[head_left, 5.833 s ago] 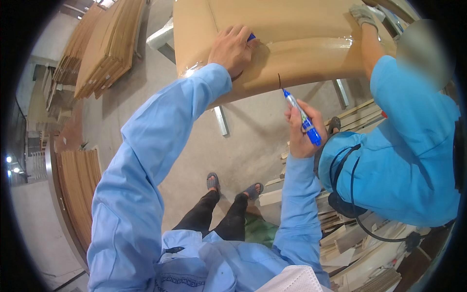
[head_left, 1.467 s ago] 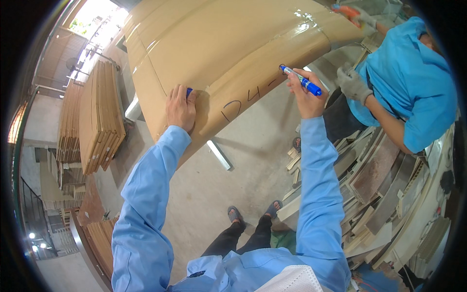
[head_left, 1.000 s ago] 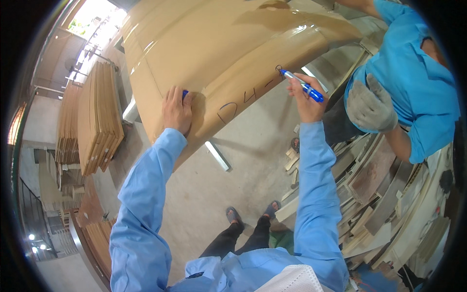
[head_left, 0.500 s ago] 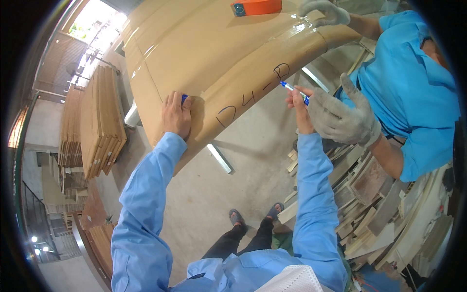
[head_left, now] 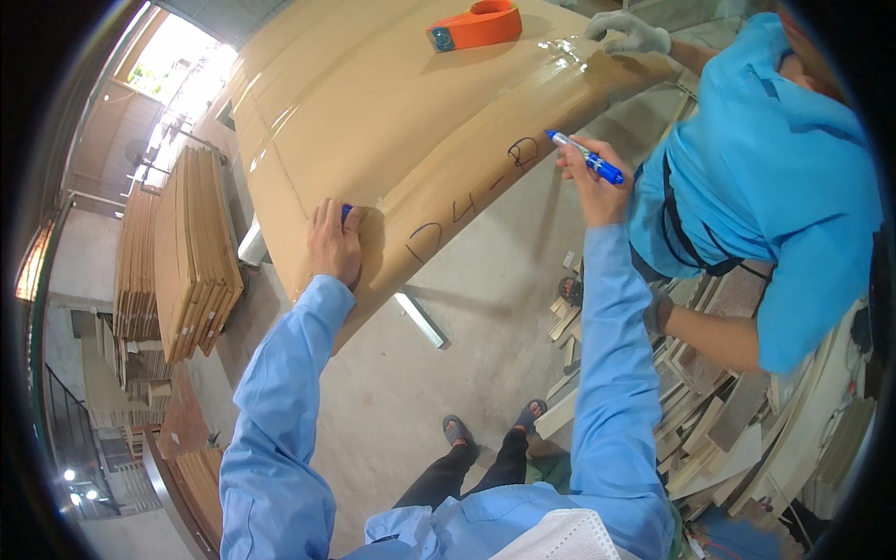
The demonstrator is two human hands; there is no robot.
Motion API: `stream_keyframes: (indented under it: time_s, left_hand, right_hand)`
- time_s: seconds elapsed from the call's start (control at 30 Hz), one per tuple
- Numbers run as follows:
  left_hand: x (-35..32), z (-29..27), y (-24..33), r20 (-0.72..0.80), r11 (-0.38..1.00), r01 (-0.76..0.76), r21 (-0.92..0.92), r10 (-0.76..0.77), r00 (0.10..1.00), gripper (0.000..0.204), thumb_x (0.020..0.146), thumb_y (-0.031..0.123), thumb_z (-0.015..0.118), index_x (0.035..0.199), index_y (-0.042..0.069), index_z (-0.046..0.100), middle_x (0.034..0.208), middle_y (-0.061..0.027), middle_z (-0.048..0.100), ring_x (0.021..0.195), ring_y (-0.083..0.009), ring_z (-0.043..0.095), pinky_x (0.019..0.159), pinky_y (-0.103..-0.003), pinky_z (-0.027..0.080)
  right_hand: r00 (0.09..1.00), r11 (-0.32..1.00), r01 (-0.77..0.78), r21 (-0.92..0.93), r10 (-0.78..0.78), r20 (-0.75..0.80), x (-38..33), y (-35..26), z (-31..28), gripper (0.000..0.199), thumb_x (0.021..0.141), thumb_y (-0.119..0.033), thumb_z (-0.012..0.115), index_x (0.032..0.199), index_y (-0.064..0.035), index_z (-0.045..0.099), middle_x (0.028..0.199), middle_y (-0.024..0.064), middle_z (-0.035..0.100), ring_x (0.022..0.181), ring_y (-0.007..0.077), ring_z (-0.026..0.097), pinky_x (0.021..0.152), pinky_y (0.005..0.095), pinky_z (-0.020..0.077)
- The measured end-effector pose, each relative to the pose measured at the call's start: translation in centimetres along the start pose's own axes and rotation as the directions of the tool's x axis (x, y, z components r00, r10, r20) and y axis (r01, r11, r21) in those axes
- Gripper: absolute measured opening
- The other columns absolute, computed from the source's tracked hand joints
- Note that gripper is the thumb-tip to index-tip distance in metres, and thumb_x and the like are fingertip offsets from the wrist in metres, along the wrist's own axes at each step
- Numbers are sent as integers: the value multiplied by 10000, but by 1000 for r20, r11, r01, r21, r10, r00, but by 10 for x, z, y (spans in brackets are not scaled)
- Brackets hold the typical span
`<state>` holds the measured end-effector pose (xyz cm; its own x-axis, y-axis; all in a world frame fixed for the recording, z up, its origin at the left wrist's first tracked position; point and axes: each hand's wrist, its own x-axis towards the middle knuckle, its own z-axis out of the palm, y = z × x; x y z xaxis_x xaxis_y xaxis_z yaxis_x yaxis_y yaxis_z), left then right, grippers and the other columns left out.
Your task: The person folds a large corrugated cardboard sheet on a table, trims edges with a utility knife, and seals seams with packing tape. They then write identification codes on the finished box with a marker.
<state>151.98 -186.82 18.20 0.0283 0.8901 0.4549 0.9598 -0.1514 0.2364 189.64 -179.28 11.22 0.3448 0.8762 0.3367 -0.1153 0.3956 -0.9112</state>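
A large package wrapped in brown cardboard (head_left: 373, 103) lies in front of me, with a row of dark handwritten marks (head_left: 462, 207) along its near right edge. My right hand (head_left: 597, 177) grips a blue and white marker (head_left: 586, 159); its uncovered tip is close to the last mark, and whether it touches the cardboard is unclear. Resting on the package to the left, my left hand (head_left: 334, 241) has its fingers bent around a small blue piece (head_left: 346, 213) that looks like the marker's cap.
An orange tape dispenser (head_left: 476, 25) sits on the package. On the right stands a co-worker in a blue shirt (head_left: 784, 159), one gloved hand (head_left: 630, 33) at the package's far corner. Flat brown boards (head_left: 191, 252) lean at left. Scrap strips (head_left: 719, 411) lie at lower right.
My right hand and the marker have shifted up and slightly right of the last mark. The co-worker's nearer gloved hand has dropped away from beside my right hand. My left hand stays on the package.
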Motion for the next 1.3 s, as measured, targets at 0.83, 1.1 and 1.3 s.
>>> stream_keyframes:
  time_s: [0.83, 1.1, 1.3]
  left_hand:
    - [-2, 1, 0, -1, 999, 0, 40, 0, 1000, 198, 1032, 211, 537, 1015, 16, 563, 1017, -171, 586, 1010, -398, 543, 883, -475, 424]
    - [-2, 0, 1, 2, 1000, -9, 24, 8, 1000, 211, 1035, 211, 531, 1007, 5, 569, 1009, -172, 585, 992, -401, 543, 871, -479, 425]
    - [-3, 2, 1, -7, 999, -11, 35, 12, 1000, 220, 1029, 210, 535, 996, -6, 563, 999, -190, 575, 980, -413, 542, 855, -485, 429]
  right_hand:
    - [999, 999, -26, 34, 28, -46, 12, 6, -5, 210, 949, -130, 750, 1083, 25, 701, 937, 96, 754, 771, 138, 738, 634, 254, 591]
    - [995, 996, -77, 51, 79, -52, 14, 17, -14, 205, 966, -136, 726, 1079, 33, 695, 951, 134, 765, 771, 157, 733, 647, 268, 588]
    - [979, 994, -5, 112, 28, -200, 23, 24, -21, 215, 954, -118, 741, 1096, 35, 690, 937, 131, 756, 763, 161, 739, 639, 268, 599]
